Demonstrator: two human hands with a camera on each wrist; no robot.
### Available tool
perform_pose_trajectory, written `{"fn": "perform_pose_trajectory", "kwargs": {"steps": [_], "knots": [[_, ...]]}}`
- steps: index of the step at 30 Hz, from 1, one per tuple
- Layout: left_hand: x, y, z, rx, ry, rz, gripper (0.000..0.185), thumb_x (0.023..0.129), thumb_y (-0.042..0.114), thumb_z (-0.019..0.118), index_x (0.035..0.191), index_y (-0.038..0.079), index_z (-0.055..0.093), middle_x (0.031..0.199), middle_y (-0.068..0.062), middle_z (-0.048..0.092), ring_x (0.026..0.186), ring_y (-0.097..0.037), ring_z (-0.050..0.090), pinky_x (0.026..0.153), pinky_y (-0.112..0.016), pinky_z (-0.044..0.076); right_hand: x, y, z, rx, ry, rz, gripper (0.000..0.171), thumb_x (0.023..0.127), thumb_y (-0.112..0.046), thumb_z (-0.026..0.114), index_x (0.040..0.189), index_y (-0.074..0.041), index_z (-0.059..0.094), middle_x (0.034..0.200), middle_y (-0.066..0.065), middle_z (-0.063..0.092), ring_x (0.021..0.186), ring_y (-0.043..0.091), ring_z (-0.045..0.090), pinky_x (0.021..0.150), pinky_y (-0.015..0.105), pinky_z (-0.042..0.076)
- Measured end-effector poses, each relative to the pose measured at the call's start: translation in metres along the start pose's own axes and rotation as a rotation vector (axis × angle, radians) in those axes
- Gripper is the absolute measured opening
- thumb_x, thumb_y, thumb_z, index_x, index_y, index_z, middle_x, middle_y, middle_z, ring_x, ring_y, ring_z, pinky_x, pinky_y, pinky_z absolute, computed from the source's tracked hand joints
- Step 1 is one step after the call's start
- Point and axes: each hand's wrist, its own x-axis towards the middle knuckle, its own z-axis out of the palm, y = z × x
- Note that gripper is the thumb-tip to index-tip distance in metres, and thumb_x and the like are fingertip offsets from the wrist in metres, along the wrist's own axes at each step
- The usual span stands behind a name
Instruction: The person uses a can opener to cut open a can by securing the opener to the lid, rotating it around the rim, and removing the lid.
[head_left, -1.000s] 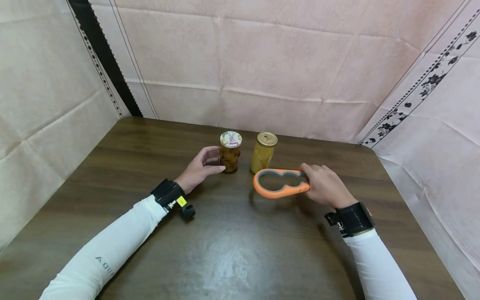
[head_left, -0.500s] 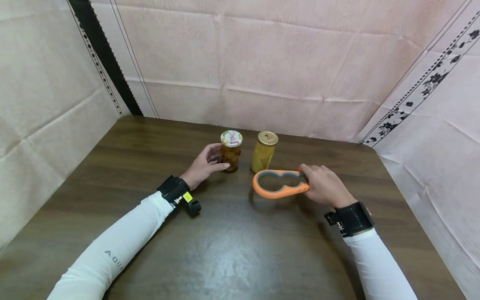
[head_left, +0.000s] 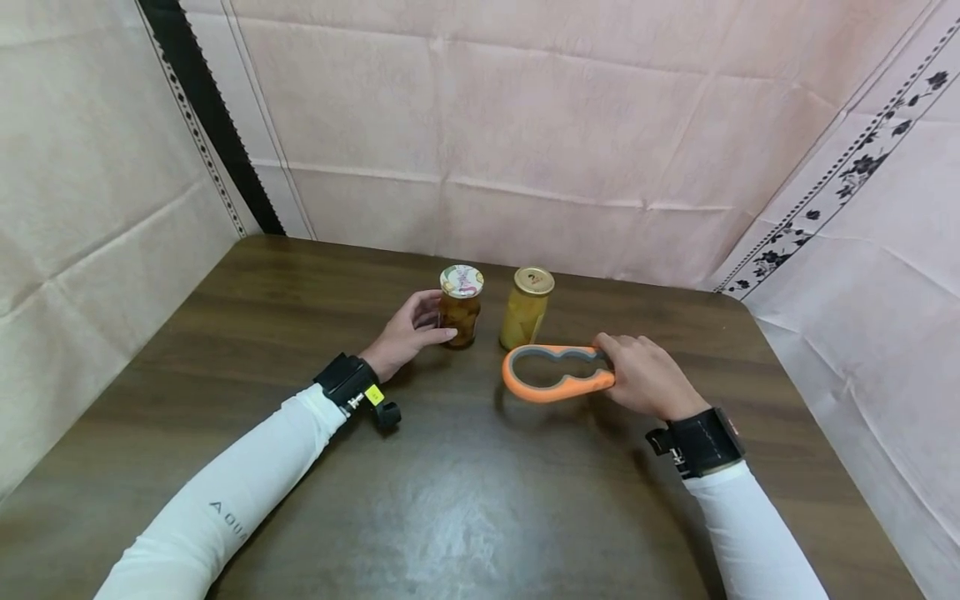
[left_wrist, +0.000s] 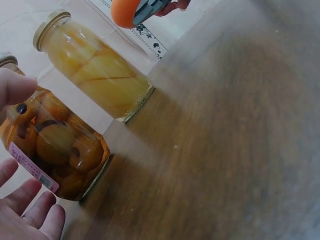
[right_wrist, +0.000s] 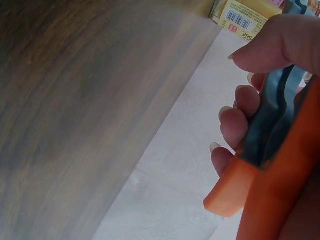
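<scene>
Change: opener lifted slightly and nearer the yellow jar than a second ago; left hand closed in on the dark jar since then.
Left hand: curled round the dark jar, thumb on the near side, fingers behind; in the left wrist view, thumb and fingers flanking the glass, contact not fully shown.
Right hand: clamped on the opener's narrow end, fingers wrapped through the grey inner grip, thumb on top.
Opener: orange with grey lining, held roughly level just above the table, wide loop pointing left, just in front of the yellow jar.
Dark jar: upright on the table, patterned lid on, brown fruit inside, pink label low on the side.
Yellow jar: upright just right of the dark jar, gold lid on, pale yellow pieces inside; apart from both hands.
Hands: well apart, one on each side of the jars.
Surroundings: pink cloth behind the table, black strip at the left, flower-print border at the right.
Sleeves: white, with black wristbands.
</scene>
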Motion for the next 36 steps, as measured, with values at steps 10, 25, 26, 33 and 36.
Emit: {"fn": "perform_pose_trajectory", "kwargs": {"steps": [10,25,26,33,36], "knots": [[0.0023,0.0009,-0.0015,-0.007,-0.004,0.006,0.071,0.095,0.017,0.072,0.154,0.015,0.033,0.157,-0.015,0.038,0.148,-0.035,0.036,0.121,-0.053,0.034,0.002,-0.0004,-0.0037,0.013,-0.016,0.008,0.032,0.074,-0.008,0.077,0.103,-0.01,0.062,0.08,0.0,0.063,0.071,0.018,0.056,0.07,0.039,0.048],[0.001,0.0004,-0.0019,-0.007,-0.036,0.008,0.074,0.094,0.013,0.071,0.156,0.012,0.029,0.159,-0.018,0.035,0.151,-0.035,0.03,0.125,-0.05,0.025,0.0002,-0.0015,-0.0016,0.023,-0.01,-0.002,0.032,0.075,-0.007,0.076,0.103,-0.011,0.061,0.081,0.001,0.064,0.073,0.018,0.057,0.072,0.04,0.048],[0.0012,0.0002,-0.002,-0.006,-0.037,0.009,0.075,0.094,0.013,0.072,0.155,0.012,0.029,0.159,-0.017,0.034,0.152,-0.035,0.03,0.126,-0.05,0.025,0.0003,-0.0017,-0.0015,0.024,-0.013,-0.001,0.032,0.075,-0.007,0.076,0.103,-0.011,0.061,0.081,0.001,0.064,0.073,0.018,0.057,0.072,0.04,0.048],[0.0028,-0.0001,-0.0007,-0.015,-0.053,0.012,0.078,0.093,0.011,0.072,0.157,0.013,0.026,0.162,-0.016,0.031,0.154,-0.033,0.026,0.128,-0.049,0.02,0.0005,-0.0028,-0.0004,0.025,-0.023,-0.003,0.032,0.074,-0.006,0.076,0.102,-0.011,0.061,0.078,-0.001,0.062,0.071,0.017,0.055,0.072,0.04,0.049],[0.0053,0.0007,0.002,-0.02,-0.049,0.011,0.08,0.093,0.01,0.073,0.157,0.013,0.025,0.162,-0.015,0.031,0.154,-0.032,0.026,0.128,-0.049,0.019,0.0008,-0.0035,0.0001,0.032,-0.027,-0.002,0.031,0.075,-0.006,0.076,0.102,-0.011,0.062,0.078,-0.002,0.061,0.07,0.015,0.053,0.071,0.039,0.048]]}}
